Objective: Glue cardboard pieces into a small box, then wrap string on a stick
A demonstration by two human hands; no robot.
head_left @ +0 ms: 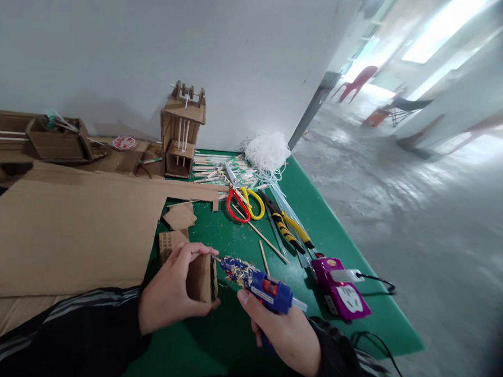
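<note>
My left hand is closed round a small cardboard box piece, fingers on its top edge and thumb at its lower edge. In my right hand is a blue glue gun, its barrel covered with bits of debris. The gun's tip is at the upper right corner of the cardboard piece, close to my left fingertips; whether it touches is too small to tell. A clear glue stick sticks out of the gun's back. Behind my left hand are small cardboard scraps.
Red and yellow scissors, pliers and thin sticks lie beyond the gun. A purple power strip is at the right. A cardboard tower stands behind; a large cardboard sheet covers the left.
</note>
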